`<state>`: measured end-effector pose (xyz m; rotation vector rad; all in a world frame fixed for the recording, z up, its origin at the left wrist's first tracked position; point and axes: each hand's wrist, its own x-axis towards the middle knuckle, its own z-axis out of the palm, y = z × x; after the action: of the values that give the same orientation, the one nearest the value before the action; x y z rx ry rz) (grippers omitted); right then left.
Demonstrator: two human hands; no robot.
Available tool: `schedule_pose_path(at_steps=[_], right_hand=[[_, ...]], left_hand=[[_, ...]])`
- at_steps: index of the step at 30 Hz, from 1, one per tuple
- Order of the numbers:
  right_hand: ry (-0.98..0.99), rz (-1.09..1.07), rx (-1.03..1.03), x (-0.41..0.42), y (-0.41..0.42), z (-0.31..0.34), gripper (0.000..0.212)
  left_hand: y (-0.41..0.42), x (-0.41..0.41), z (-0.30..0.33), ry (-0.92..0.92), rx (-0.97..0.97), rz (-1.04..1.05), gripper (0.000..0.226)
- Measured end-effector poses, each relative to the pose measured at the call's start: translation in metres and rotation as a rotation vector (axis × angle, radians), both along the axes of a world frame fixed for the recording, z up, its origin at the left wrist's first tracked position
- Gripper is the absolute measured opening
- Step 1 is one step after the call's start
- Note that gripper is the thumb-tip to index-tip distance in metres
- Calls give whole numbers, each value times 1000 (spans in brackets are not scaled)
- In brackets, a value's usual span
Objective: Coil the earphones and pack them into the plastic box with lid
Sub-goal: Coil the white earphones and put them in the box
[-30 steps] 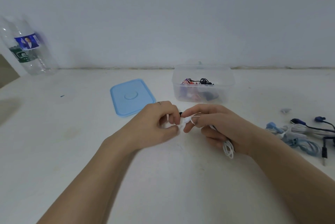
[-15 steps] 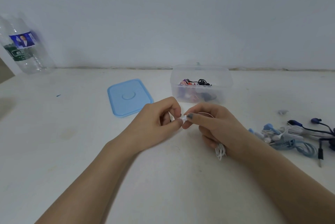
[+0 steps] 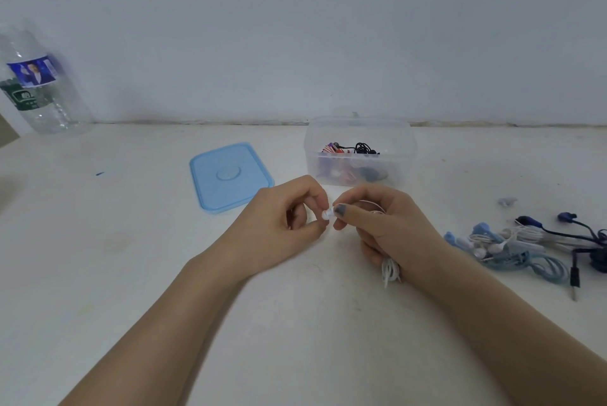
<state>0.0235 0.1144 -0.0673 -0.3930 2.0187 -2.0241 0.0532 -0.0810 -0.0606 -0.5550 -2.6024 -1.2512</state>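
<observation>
My right hand (image 3: pixel 391 231) is closed around a coiled white earphone (image 3: pixel 390 271); its cable loops stick out below the palm. One white earbud tip shows between the thumbs, where my left hand (image 3: pixel 285 225) pinches it against the right thumb. Just behind the hands stands the clear plastic box (image 3: pixel 407 139), open, with black, red and other coiled earphones inside. Its blue lid (image 3: pixel 230 175) lies flat on the table to the box's left.
A heap of loose blue, white and dark earphones (image 3: pixel 525 248) lies on the white table (image 3: pixel 131 274) at the right. A clear plastic water bottle (image 3: pixel 36 87) stands at the far left against the wall. A small grey ear tip (image 3: pixel 507 201) lies near the heap.
Both hands drew closer together and shifted slightly right; the left fingers now pinch the earbud at the right thumb. The loops under the right palm hang tighter.
</observation>
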Motion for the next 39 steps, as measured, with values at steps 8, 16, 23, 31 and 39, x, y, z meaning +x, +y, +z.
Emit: schedule_pose_path(at_steps=[8, 16, 23, 31, 39], right_hand=[[-46, 1, -54, -1, 2, 1, 4], [-125, 78, -126, 0, 5, 8, 10], [-193, 156, -179, -1, 10, 10, 14], [-235, 210, -217, -3, 14, 11, 5], [-290, 258, -258, -1, 13, 13, 8]], left_hand=[[1, -1, 0, -6, 50, 24, 12], [-1, -3, 0, -71, 161, 7, 16], [3, 0, 6, -118, 260, -38, 12], [9, -1, 4, -182, 415, -76, 12], [10, 0, 7, -201, 485, -117, 16]])
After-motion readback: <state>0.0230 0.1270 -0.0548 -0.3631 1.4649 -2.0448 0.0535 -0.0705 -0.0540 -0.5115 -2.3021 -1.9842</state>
